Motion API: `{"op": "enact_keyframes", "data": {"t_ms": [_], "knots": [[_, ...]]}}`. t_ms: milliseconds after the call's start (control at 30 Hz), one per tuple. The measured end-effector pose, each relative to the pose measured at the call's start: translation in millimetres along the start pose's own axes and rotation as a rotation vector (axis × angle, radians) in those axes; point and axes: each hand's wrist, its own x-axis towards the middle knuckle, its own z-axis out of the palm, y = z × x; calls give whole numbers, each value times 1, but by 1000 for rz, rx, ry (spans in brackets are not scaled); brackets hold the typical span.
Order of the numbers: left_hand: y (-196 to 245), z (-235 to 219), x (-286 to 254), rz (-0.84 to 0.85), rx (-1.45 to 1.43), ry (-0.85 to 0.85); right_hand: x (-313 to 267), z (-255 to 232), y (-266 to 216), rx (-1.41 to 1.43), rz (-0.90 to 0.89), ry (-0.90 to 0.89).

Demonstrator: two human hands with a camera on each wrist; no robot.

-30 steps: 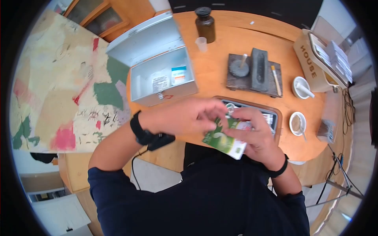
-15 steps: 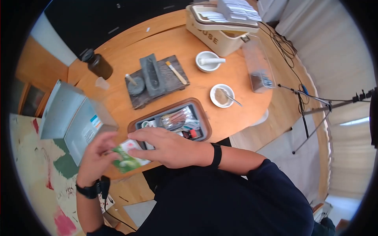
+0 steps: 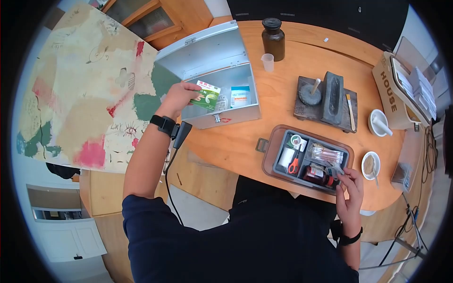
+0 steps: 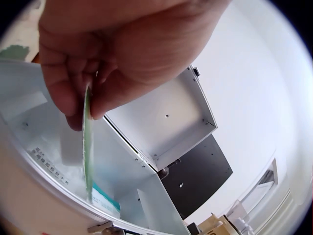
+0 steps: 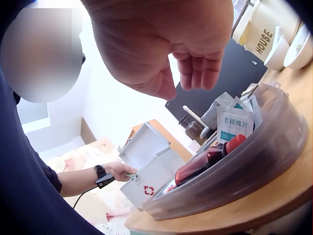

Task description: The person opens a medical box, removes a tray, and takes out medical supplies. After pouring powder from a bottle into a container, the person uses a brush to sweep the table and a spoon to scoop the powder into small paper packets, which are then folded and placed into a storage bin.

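Note:
My left hand (image 3: 177,99) pinches a flat green-and-white packet (image 3: 207,96) by its edge, over the open silver metal first-aid box (image 3: 238,115). Seen edge-on in the left wrist view, the packet (image 4: 88,147) hangs upright between thumb and fingers. Inside the box lie a teal-and-white packet (image 3: 241,97) and a clear bag with print on it. My right hand (image 3: 350,195), fingers loosely bent and holding nothing, hovers at the right end of a brown-rimmed organizer tray (image 3: 270,158). Near it are a dark red bottle (image 5: 193,169) and alcohol-pad sachets (image 5: 234,123).
The tray also holds orange-handled scissors (image 3: 293,165), a white roll and bagged swabs (image 3: 327,154). Behind it, a grinding stone (image 3: 333,99) stands on a dark board. A brown jar (image 3: 273,41), a mortar (image 3: 379,122), a bowl of powder (image 3: 366,165) and a HOUSE bin (image 3: 387,87) surround these.
The packet was between both hands near the tray; the right hand has let go of it. My left hand has carried it left over the metal box, while the right moved to the tray's right end.

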Motion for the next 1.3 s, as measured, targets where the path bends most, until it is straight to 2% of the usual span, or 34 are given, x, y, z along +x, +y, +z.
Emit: {"op": "enact_keyframes", "data": {"t_ms": [133, 200, 233, 300, 367, 433, 500, 567, 633, 667, 733, 767, 833, 900, 1000, 1067, 1300], "knots": [[3, 7, -8, -28, 50, 2, 2, -2, -6, -6, 36, -11], [-4, 2, -6, 154, 451, 127, 6, -2, -7, 1, 55, -15], [-2, 4, -11, 150, 445, 120, 8, -3, -6, -35, 22, -25], [9, 11, -40, 314, 91, 103, 13, -2, -5, -77, -2, -43], [13, 28, -77, 413, -131, -67, 15, 0, -1, -99, 16, -25], [4, 55, -110, 420, -172, -177, 17, 1, 8, -136, 66, -18], [-21, 88, -131, 301, -182, -257, 20, 0, 9, -159, 144, 13], [-48, 121, -141, 308, -213, -329, 25, -5, 11, -230, 153, 30], [-69, 145, -146, 308, -218, -360, 28, -5, 13, -276, 238, -40], [-74, 159, -150, 286, -251, -322, 30, -4, 16, -287, 251, -41], [-83, 177, -156, 296, -241, -266, 33, -2, 23, -371, 178, -55], [-81, 184, -158, 295, -248, -274, 37, -1, 26, -380, 182, -57], [-76, 194, -165, 322, -285, -251, 46, 4, 31, -388, 50, -37], [-66, 200, -168, 335, -285, -255, 57, 13, 37, -399, 47, -44], [-50, 203, -168, 386, -260, -272, 74, 27, 44, -375, -65, -73], [-46, 204, -169, 420, -237, -289, 82, 34, 45, -333, -160, -284], [-50, 210, -176, 427, -241, -306, 85, 34, 40, -447, -46, -347]]}}
